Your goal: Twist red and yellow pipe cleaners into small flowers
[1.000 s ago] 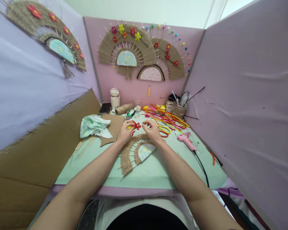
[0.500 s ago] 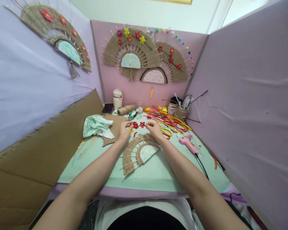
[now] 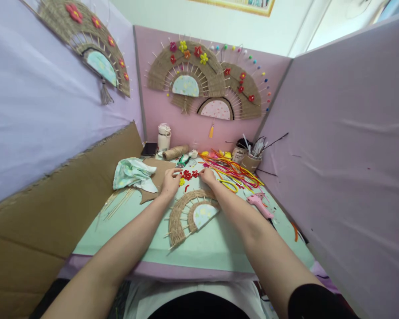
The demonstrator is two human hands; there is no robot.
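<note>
Two red flowers bent from fuzzy pipe cleaners are side by side above the mint tabletop. My left hand [image 3: 170, 182] is pinched at the left edge of the larger red flower [image 3: 186, 175]. On the other side, my right hand [image 3: 207, 177] grips the smaller red flower [image 3: 195, 173] by its right edge. Just below the left fingers is a yellow flower [image 3: 181, 181], and a short red piece [image 3: 186, 188] lies nearby. Closer to me rests a twine-wrapped fan [image 3: 178, 221] with a pale floral half-circle, partly beneath my right forearm.
Colourful pipe cleaners [image 3: 234, 166] are heaped at the back right, near yellow-handled scissors [image 3: 231, 187] and a pink glue gun [image 3: 260, 206]. Patterned cloth [image 3: 131, 173] and cardboard [image 3: 158, 175] lie left. A twine roll [image 3: 175, 152], bottle [image 3: 164, 137] and pot [image 3: 250, 163] stand behind.
The smaller red flower and my right hand have moved left, bringing the two red flowers nearly together. The yellow flower shows more now. The camera view has shifted slightly.
</note>
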